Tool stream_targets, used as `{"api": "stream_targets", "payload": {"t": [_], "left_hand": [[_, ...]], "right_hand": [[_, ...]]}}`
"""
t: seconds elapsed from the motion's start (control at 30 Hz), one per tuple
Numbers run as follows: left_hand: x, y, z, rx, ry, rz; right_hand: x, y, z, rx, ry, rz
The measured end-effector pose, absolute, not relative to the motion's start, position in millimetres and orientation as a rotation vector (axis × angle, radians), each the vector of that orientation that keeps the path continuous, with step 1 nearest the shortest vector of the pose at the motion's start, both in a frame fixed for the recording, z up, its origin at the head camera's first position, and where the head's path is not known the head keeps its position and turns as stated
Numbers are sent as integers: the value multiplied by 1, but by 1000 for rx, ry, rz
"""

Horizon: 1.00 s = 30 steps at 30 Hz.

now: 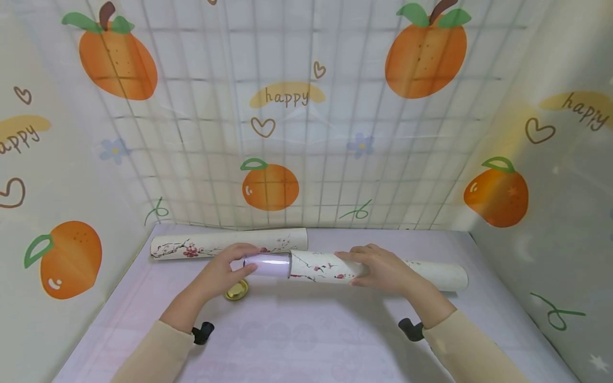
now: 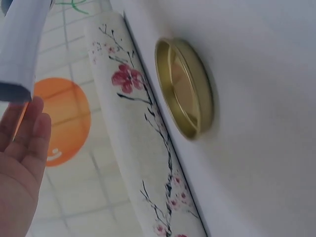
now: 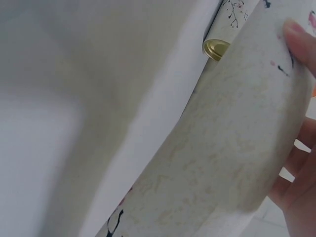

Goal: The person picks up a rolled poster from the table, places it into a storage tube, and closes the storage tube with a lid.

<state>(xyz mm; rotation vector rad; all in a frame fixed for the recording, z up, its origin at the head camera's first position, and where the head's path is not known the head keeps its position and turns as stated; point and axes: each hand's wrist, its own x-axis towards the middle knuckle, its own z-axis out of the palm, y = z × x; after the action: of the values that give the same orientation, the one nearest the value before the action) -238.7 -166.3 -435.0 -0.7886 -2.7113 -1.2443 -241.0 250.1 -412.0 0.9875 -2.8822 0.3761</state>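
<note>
The white printed tube [image 1: 316,266] and the lilac roll [image 1: 270,265] lie on one common long axis, running left to right in front of the person and slanting slightly so that the right end sits nearer the body. The lilac roll projects from the left-hand mouth of the white printed tube; its inserted length is hidden. The left hand [image 1: 220,274] is the nearer to the lilac roll: thumb on the near side and fingers on the far side, it pinches the exposed end, the gap between them reduced to the roll's thickness. The right hand [image 1: 378,266] is spread to the tube's width and grips the white printed tube about its middle, thumb on the near face, fingers over the top and far side. The shadow beneath suggests that the assembly is held just above the worktop [image 1: 311,335]. Axial alignment is judged the governing relation: relative travel of the two parts should follow this line, and angular offset at the mouth could cause binding or creasing. A second printed tube [image 1: 210,244] lies on the worktop behind the left hand, roughly parallel. A gold lid [image 1: 237,290] rests on the worktop just below the left hand's fingers, on the near side.
</note>
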Motion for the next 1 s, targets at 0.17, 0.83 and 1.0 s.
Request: {"api": "stream_targets", "payload": {"t": [0.17, 0.83, 1.0], "left_hand": [[-237, -176, -436, -733, -2706, -1284], [-236, -173, -448, -780, -2653, -1434], [-238, -169, -448, -809, -2661, -1407]], "right_hand": [[-242, 251, -413, 978, -2890, 371], [-238, 250, -413, 993, -2886, 393], [-239, 250, -413, 992, -2886, 390]]}}
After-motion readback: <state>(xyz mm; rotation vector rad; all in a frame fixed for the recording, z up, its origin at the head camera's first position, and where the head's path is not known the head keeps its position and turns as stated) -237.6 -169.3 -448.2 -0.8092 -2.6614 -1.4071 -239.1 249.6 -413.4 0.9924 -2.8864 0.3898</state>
